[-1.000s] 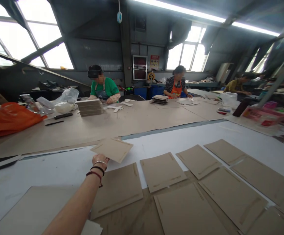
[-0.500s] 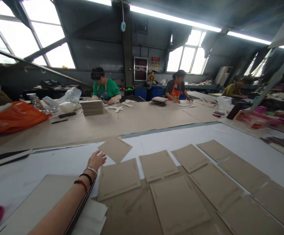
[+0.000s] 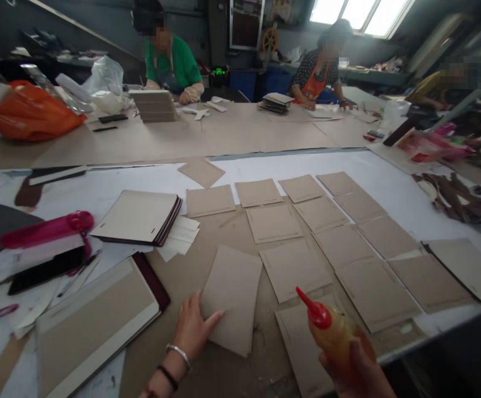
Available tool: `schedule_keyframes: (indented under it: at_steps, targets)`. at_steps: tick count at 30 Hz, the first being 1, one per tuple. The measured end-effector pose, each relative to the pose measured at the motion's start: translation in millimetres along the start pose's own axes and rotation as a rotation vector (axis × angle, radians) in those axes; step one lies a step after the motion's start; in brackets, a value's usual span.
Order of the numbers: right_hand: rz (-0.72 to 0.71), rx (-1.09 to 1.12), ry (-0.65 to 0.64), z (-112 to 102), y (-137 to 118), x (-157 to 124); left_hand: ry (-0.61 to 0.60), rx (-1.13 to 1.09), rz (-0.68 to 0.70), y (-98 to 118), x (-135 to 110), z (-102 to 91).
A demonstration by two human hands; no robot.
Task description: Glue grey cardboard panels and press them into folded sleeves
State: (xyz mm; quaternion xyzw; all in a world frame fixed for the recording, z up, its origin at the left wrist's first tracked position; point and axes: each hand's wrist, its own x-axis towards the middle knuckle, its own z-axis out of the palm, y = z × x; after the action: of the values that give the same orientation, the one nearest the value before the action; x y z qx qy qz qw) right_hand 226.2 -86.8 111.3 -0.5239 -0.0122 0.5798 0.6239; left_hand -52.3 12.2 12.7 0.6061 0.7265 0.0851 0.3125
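- Near the front edge of the tabletop [image 3: 368, 166], toward its middle, loose cards [image 3: 234, 293] lie askew on a brown sheet [image 3: 219, 229]; more than one edge shows at their lower corner.
- Left hand [image 3: 193, 326] touches these at their left side: thumb on the upper face, fingers spread along the margin. Grip is wide, not closed; whether any fingertip is beneath cannot be told. The placement appears meant to steady or part them.
- Right hand [image 3: 358, 367] is wrapped around a squeeze bottle [image 3: 335, 331], above the front edge. Its spout points up and toward the far edge, presumably to prevent dripping.
- Laid-out cards [image 3: 273, 224] run in rows from the far edge toward the front right corner, mostly side by side with some margins meeting, probably so their faces remain exposed.
- Toward the left edge, a stack of covers [image 3: 138, 215] and an open cover [image 3: 95, 326] sit apart from the rows, likely to leave working room.
- Condition: loose cards are flat, plain grey-brown, with straight edges. Laid-out cards bear narrow darker streaks along some margins. Bottle has a red tapered cap and translucent body with amber contents; fill level cannot be determined.
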Motion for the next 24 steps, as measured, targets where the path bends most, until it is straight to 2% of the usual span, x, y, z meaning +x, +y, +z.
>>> schedule_keyframes:
  at_steps: [4, 10, 12, 17, 21, 24]
  targets:
    - [-0.016, 0.032, 0.061, 4, 0, -20, 0.104, 0.292, -0.051, 20, -3, 17.3]
    - [-0.054, 0.07, -0.019, -3, 1, -35, 0.117, 0.359, -0.021, 19, -15, 18.0]
    - [-0.066, 0.078, -0.034, -6, 1, -39, 0.099, 0.404, 0.075, 18, -25, 18.5]
    - [-0.093, 0.074, -0.036, -12, 0, -52, -0.177, 0.602, 0.463, 6, -39, 23.1]
    - [-0.097, 0.096, -0.019, -17, -3, -57, -0.121, 0.756, 0.622, -20, -29, 30.1]
    - [-0.09, 0.122, -0.028, -19, -5, -59, -0.093, 0.782, 0.712, -40, -25, 34.6]
